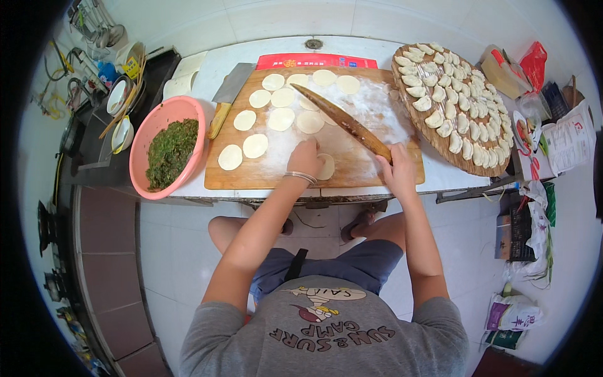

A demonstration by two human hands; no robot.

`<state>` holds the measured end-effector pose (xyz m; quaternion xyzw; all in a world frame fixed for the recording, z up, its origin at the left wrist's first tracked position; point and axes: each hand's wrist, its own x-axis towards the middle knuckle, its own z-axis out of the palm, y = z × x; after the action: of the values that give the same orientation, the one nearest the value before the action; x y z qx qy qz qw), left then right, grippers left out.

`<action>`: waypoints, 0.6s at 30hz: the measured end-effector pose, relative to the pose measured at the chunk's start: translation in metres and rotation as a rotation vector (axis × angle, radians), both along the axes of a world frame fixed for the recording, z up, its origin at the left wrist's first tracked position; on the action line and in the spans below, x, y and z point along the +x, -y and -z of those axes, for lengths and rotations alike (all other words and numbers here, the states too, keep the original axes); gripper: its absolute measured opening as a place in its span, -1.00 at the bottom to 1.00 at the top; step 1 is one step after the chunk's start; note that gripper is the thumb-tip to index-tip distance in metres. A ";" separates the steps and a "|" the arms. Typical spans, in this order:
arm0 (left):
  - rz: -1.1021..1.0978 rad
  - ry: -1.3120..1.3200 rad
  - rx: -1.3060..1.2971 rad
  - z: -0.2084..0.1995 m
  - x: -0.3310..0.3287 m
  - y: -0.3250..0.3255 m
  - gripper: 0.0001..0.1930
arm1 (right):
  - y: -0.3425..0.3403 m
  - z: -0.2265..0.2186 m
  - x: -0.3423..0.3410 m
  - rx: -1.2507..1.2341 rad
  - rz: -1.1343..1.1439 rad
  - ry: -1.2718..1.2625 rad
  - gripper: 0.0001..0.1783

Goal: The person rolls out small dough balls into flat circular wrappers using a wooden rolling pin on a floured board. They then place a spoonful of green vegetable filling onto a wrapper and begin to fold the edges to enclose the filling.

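Observation:
My right hand (399, 168) is wrapped round the near end of a long tapered wooden rolling pin (347, 121). The pin is angled toward the far left, over several round dough wrappers (281, 119) on a floured wooden board (220, 179). Near the board's front edge, my left hand (306, 157) is closed at the left edge of another dough wrapper (326, 167); its fingertips are partly hidden. Left of the wrappers, a cleaver (235, 83) rests across the board's edge, its wooden handle toward me.
A pink basin (199, 144) of green chopped filling (171, 151) stands at left. On the right, a round board (411, 110) carries rows of folded dumplings (463, 100). Red packaging (317, 60) lies behind the dough board. Ladles (100, 31) hang at far left; bags (512, 313) sit on the floor.

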<state>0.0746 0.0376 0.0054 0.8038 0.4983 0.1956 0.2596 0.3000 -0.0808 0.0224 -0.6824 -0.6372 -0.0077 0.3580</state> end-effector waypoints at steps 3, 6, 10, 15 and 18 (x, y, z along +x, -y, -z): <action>0.120 -0.110 0.012 -0.020 -0.009 -0.003 -0.89 | 0.004 0.001 -0.002 -0.012 -0.015 -0.009 -0.71; 0.216 -0.019 0.208 -0.031 -0.017 0.011 -0.92 | 0.005 0.004 -0.002 0.017 -0.029 -0.060 -0.71; 0.067 0.344 0.051 -0.050 -0.018 0.029 -0.88 | 0.007 0.004 -0.002 -0.018 0.023 -0.068 -0.73; -0.138 0.286 -0.053 -0.017 -0.043 0.024 -0.69 | 0.004 -0.003 -0.005 -0.039 -0.012 -0.030 -0.73; -0.156 0.181 0.471 -0.017 -0.069 0.036 -0.65 | 0.003 -0.001 0.000 -0.085 -0.087 0.076 -0.70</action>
<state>0.0056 0.0021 0.0225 0.7805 0.4743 0.3966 0.0928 0.2999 -0.0838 0.0236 -0.6679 -0.6792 0.0091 0.3042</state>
